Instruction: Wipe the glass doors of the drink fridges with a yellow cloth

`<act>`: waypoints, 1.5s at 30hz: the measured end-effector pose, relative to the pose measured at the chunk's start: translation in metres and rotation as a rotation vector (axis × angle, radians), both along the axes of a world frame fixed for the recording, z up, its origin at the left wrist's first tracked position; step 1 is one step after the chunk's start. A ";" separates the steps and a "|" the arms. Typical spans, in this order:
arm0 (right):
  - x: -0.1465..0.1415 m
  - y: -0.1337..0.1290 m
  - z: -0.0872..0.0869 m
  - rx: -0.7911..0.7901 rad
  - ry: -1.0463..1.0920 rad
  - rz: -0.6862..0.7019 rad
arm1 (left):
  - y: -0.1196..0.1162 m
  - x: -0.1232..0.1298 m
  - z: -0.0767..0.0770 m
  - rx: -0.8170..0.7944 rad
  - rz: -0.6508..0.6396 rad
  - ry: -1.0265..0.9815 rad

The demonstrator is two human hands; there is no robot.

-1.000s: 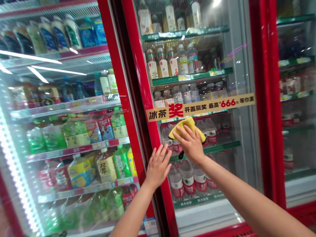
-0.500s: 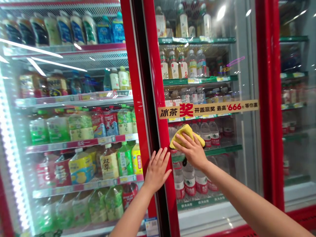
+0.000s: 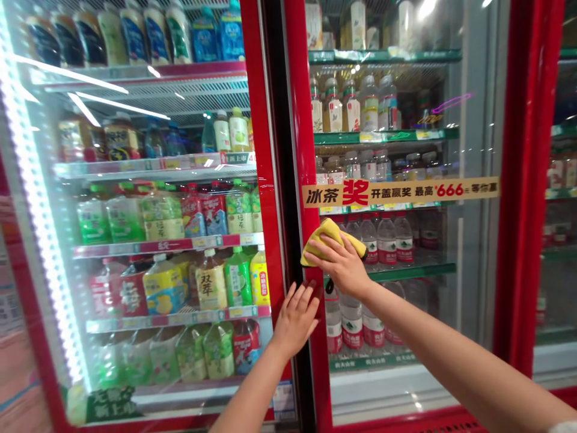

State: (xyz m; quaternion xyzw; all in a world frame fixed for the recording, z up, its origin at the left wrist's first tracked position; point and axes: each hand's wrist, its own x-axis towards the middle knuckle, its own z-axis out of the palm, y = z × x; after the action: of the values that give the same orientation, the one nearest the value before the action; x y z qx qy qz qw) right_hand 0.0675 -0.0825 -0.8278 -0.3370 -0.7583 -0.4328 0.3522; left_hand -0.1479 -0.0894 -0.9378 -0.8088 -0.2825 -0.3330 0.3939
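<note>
Two bare hands at a glass door [image 3: 323,373]. Right hand [image 3: 346,266] held a yellow cloth [image 3: 326,231] under spread fingers at the door's left edge, over red frame and adjoining glass, just below the banner strip [image 3: 401,191]. Left hand [image 3: 295,320] open, gripping nothing, fingertips on the frame. Wiping judged under way; finished and remaining parts could not be told apart. Cloth looked soft, folded, dark-edged.
</note>
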 end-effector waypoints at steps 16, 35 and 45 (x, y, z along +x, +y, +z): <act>-0.007 0.010 0.035 0.040 -0.017 0.009 | -0.010 -0.004 -0.014 -0.051 0.037 0.040; 0.016 -0.011 -0.067 -0.105 -0.161 0.100 | -0.028 0.007 -0.079 0.024 0.115 -0.054; 0.033 -0.019 -0.063 -0.137 0.083 -0.019 | -0.043 0.015 -0.068 0.000 0.187 -0.051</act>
State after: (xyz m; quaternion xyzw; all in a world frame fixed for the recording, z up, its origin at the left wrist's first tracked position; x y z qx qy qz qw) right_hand 0.1008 -0.1015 -0.8912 -0.3853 -0.7676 -0.3690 0.3552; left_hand -0.1328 -0.1322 -1.0054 -0.7701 -0.3668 -0.3153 0.4160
